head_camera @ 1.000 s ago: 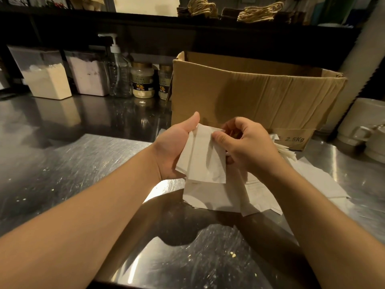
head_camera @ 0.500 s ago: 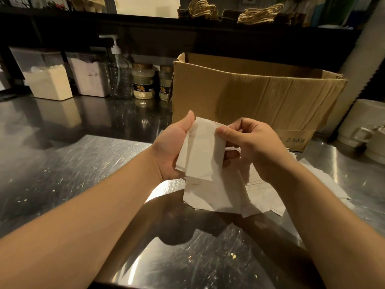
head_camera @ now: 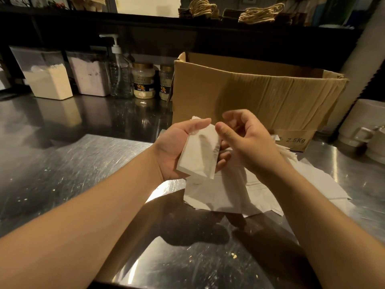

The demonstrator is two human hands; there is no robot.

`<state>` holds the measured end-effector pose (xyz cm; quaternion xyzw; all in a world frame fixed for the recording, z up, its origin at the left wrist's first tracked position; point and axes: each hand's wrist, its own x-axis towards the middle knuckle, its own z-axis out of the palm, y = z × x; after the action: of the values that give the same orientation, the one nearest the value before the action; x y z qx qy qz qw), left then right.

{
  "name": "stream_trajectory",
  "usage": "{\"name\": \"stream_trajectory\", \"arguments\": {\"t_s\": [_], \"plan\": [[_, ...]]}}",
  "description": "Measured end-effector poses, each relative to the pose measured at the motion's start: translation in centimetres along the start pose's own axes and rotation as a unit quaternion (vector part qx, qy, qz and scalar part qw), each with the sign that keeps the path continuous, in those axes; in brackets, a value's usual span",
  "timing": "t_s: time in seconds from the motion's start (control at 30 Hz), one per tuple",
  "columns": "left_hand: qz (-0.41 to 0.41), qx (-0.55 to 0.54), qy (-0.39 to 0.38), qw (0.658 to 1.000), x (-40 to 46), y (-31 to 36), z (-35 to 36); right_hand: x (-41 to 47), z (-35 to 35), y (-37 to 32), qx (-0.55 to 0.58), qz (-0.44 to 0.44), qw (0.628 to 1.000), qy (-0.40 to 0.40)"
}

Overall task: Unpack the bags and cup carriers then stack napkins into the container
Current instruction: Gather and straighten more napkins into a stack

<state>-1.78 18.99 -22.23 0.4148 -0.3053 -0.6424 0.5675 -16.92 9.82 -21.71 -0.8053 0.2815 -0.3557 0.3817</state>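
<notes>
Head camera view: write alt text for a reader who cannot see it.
A left hand grips a small stack of white napkins over a steel counter, the right hand beside it holding nothing. More napkins lie beneath, before an open cardboard box.

Both bare forearms reach forward from lower corners, converging at centre. Left hand (head_camera: pixel 177 151) palm turned inward, thumb laid along top, fingers curled behind small stack of folded white paper napkins (head_camera: pixel 199 154), gripping it upright. Right hand (head_camera: pixel 248 142) just beside it, fingers loosely curled, thumb extended toward stack's edge; contact cannot be told, fingertips blurred.
</notes>
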Motion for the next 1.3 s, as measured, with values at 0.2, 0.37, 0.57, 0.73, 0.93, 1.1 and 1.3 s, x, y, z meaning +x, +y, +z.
{"name": "stream_trajectory", "arguments": {"t_s": [0.2,0.37,0.57,0.73,0.93,1.1,1.3], "plan": [[0.022,-0.047,-0.055,0.997,0.1,-0.1,-0.2,-1.3,0.1,-0.6,-0.154,-0.117,0.96,-0.204],[0.031,-0.017,-0.026,0.999,0.1,-0.1,0.1,-1.2,0.4,-0.8,-0.193,-0.12,0.955,-0.189],[0.023,0.001,-0.002,1.0,0.1,-0.2,0.1,-1.2,0.8,-0.3,-0.213,-0.14,0.951,-0.173],[0.048,-0.058,-0.027,0.997,0.3,0.0,-0.2,-1.1,0.9,0.2,-0.208,-0.203,0.953,-0.089],[0.059,-0.05,0.026,0.997,0.2,0.3,-0.3,-0.6,1.5,1.3,-0.192,-0.301,0.934,0.01],[0.058,-0.054,0.03,0.996,0.1,0.2,0.0,-1.0,1.7,1.0,-0.214,-0.292,0.932,0.004],[0.057,-0.049,0.013,0.997,0.3,0.1,-0.3,-1.4,1.1,0.0,-0.188,-0.215,0.956,-0.07]]}}
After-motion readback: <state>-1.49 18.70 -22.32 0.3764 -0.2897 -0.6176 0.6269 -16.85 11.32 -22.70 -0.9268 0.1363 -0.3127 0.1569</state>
